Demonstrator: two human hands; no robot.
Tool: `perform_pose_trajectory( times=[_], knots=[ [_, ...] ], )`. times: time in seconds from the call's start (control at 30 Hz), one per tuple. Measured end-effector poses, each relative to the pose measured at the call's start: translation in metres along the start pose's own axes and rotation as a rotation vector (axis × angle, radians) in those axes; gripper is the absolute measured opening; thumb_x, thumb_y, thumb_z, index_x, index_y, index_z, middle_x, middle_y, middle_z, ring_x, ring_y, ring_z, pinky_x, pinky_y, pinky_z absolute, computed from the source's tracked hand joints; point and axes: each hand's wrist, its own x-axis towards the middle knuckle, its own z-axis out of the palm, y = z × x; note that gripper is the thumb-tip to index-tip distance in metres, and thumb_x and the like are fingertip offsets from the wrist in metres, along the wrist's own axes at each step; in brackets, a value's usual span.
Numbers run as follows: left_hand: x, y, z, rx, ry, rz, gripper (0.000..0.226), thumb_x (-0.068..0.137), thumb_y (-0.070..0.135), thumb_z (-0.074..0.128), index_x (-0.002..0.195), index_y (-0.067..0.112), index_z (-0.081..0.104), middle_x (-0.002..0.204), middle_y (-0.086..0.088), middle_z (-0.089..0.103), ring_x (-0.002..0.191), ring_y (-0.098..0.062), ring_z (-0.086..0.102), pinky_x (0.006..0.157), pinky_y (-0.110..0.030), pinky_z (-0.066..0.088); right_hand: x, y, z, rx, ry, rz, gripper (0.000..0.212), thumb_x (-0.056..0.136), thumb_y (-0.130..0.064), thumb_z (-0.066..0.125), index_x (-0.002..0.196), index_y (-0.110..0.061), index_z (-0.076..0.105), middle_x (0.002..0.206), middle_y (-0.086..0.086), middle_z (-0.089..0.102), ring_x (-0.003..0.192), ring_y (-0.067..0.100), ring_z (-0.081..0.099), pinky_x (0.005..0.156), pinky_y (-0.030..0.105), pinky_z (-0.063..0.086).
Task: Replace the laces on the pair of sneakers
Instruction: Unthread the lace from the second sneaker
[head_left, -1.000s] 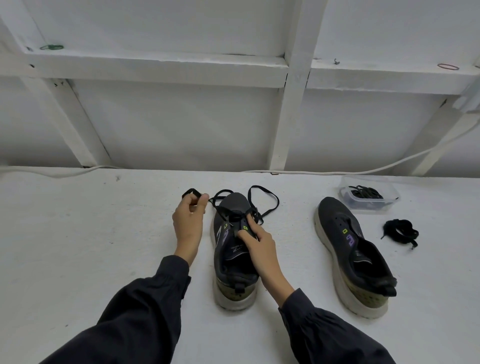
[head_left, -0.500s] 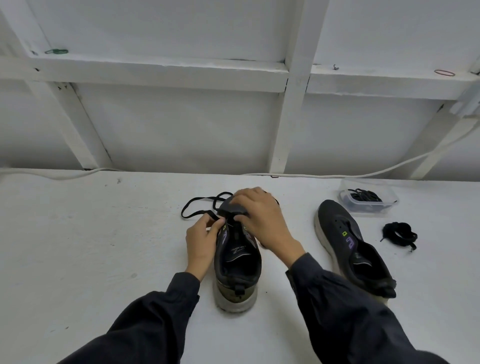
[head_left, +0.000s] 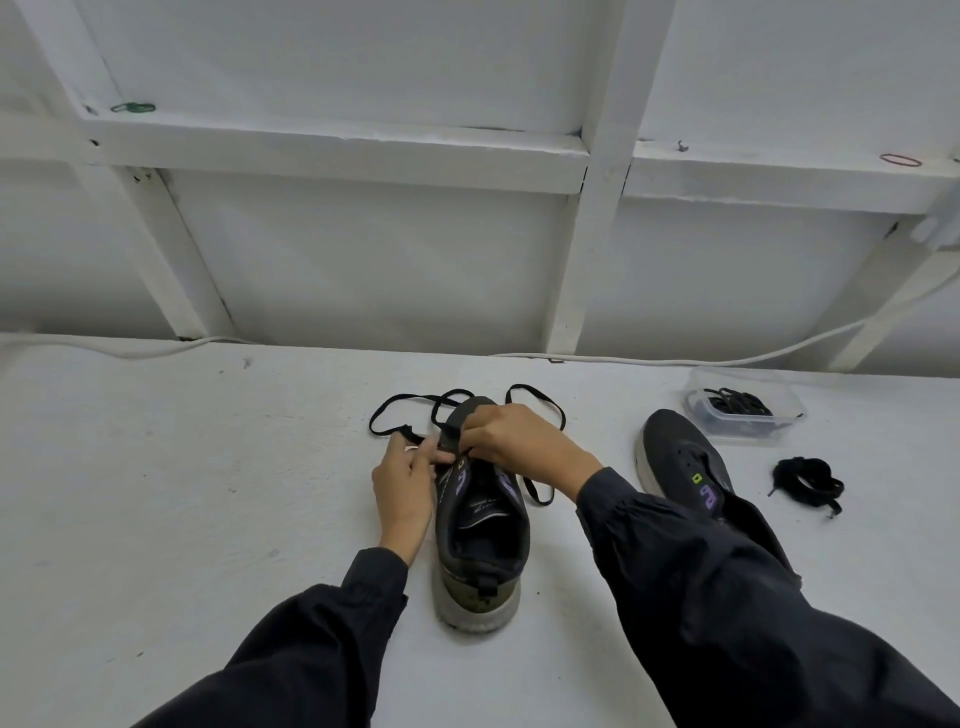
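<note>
Laces are the whole business at this white table (head_left: 182, 493), and the job looks to me less than half done. The near sneaker (head_left: 480, 525) stands in front of the person, heel toward them, toe toward the wall. A black lace (head_left: 387, 410) runs through only the eyelets nearest the toe. Its loose loops spill onto the table beyond the toe on both sides, and one tail trails down the shoe's right flank. The upper eyelets by the tongue look bare.

The left hand (head_left: 405, 483) sits against the shoe's left side, thumb and fingers pinched together on the lace just by the eyelet row. The right hand (head_left: 514, 441) is curled over the front of the lacing. Its fingertips are bunched at the same spot and appear to nip the lace too, though the knuckles hide the grip itself.

Whether this lace is going in or coming out I cannot tell.

The second sneaker (head_left: 680, 457) lies well off to the right, partly behind the right sleeve, and its eyelets show no lace at all. A loose bundle of lace (head_left: 808, 483) rests on the table just beside it. A clear plastic tub (head_left: 769, 439) near the wall holds more dark laces.

So I judge one shoe stripped and waiting and the other mid-way. Both shoes need full lacing and tying.
</note>
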Motion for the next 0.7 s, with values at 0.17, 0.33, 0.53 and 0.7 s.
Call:
perform_pose_trajectory(
  times=[0.17, 0.33, 0.53, 0.7],
  knots=[
    [0.004, -0.001, -0.004, -0.150, 0.020, -0.095, 0.026, 0.093, 0.028, 0.065, 0.083, 0.005, 0.060, 0.066, 0.000, 0.072, 0.069, -0.020, 0.070, 0.070, -0.033, 0.058, -0.001, 0.003, 0.005, 0.274, 0.125, 0.183, 0.021, 0.085, -0.006, 0.066, 0.105, -0.007, 0.072, 0.107, 0.007, 0.070, 0.101, 0.022, 0.062, 0.082, 0.026, 0.044],
    [0.003, 0.002, -0.004, -0.269, 0.011, -0.220, 0.041, 0.097, 0.041, 0.054, 0.077, 0.008, 0.068, 0.075, -0.003, 0.073, 0.076, -0.018, 0.070, 0.073, -0.030, 0.057, -0.016, 0.010, 0.013, 0.607, 0.332, 0.526, 0.017, 0.089, -0.006, 0.065, 0.102, -0.011, 0.073, 0.094, 0.002, 0.072, 0.088, 0.014, 0.064, 0.079, 0.021, 0.048],
    [-0.016, 0.013, 0.006, -0.184, -0.284, -0.182, 0.033, 0.090, 0.036, 0.065, 0.120, 0.023, 0.063, 0.122, 0.004, 0.064, 0.111, -0.012, 0.060, 0.093, -0.027, 0.050, -0.030, 0.012, 0.017, 0.793, 0.339, 0.780, 0.012, 0.083, -0.002, 0.070, 0.091, -0.010, 0.073, 0.077, 0.014, 0.069, 0.054, 0.010, 0.058, 0.056, 0.016, 0.047],
    [-0.024, 0.014, 0.004, -0.086, -0.421, -0.122, 0.066, 0.088, 0.027, 0.069, 0.147, 0.023, 0.039, 0.147, 0.009, 0.042, 0.132, -0.008, 0.042, 0.110, -0.027, 0.037, -0.030, 0.011, 0.010, 0.891, 0.204, 0.742, 0.010, 0.080, -0.012, 0.078, 0.088, -0.009, 0.072, 0.065, 0.018, 0.070, 0.037, 0.017, 0.057, 0.041, 0.024, 0.047]
  ],
)
